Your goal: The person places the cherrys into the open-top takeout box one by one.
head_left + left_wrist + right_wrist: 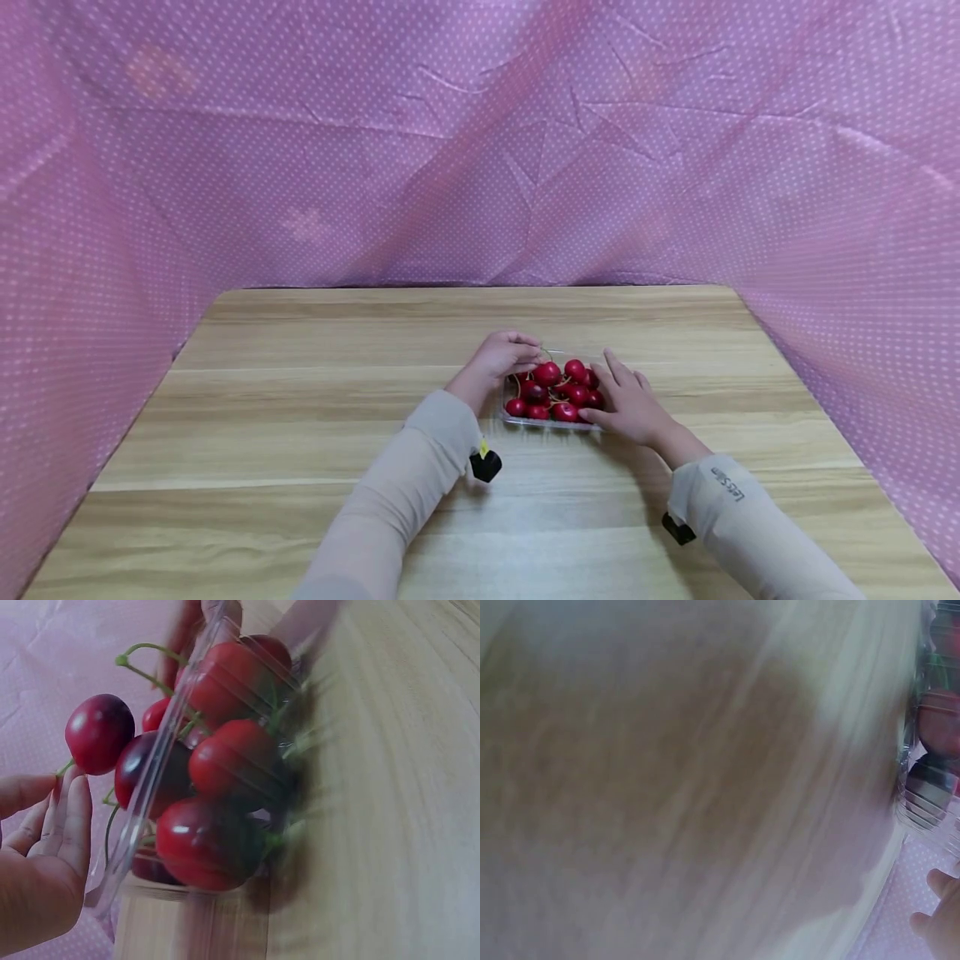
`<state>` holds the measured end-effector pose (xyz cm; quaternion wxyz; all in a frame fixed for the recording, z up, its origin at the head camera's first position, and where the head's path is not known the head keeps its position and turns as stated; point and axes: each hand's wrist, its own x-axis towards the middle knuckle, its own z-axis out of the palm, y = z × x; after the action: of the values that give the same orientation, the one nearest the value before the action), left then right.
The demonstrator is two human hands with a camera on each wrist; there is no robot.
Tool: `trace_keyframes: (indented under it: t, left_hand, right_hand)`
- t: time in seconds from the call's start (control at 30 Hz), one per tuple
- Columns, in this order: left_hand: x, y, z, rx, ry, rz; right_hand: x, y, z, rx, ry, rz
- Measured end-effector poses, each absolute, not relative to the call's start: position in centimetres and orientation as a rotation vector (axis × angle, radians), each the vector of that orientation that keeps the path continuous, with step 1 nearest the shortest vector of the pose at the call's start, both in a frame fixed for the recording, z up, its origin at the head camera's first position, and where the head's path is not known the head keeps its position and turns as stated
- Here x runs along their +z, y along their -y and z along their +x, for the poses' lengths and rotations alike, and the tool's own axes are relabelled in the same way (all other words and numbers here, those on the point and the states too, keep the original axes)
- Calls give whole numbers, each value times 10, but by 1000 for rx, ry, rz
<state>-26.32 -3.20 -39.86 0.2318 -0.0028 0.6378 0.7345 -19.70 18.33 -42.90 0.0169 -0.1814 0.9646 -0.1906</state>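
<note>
A clear plastic box [555, 425] full of red cherries [576, 396] stands on the table. At its left far corner my left hand [504, 357] pinches a green stem between thumb and fingertips. From that stem comes a dark red cherry [100, 735], at the box's rim in the left wrist view. My right hand [633, 408] lies along the box's right side, fingers spread and fairly straight, the thumb over the near right corner. Only some of its fingertips [939, 883] show in the right wrist view, below the box.
The wooden table [300, 467] extends on all sides of the box. Behind and beside it hangs a pink dotted cloth [480, 167]. Both sleeves carry a small black device [486, 465] near the wrist.
</note>
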Motion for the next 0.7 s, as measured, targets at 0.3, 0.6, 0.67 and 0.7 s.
trace_keyframes:
  t: [0.3, 0.6, 0.67, 0.7]
  left_hand:
    - [-399, 25, -263, 1956, -1807, 12]
    - [-399, 16, -262, 1864, -1921, 45]
    - [-399, 14, -262, 1848, -1935, 47]
    - [-399, 13, -262, 1838, -1942, 46]
  right_hand:
    - [-429, -183, -198, -593, -3015, -582]
    - [-427, -182, -198, -599, -3006, -574]
    - [-427, -182, -197, -599, -2998, -574]
    - [-427, -182, -198, -598, -2998, -573]
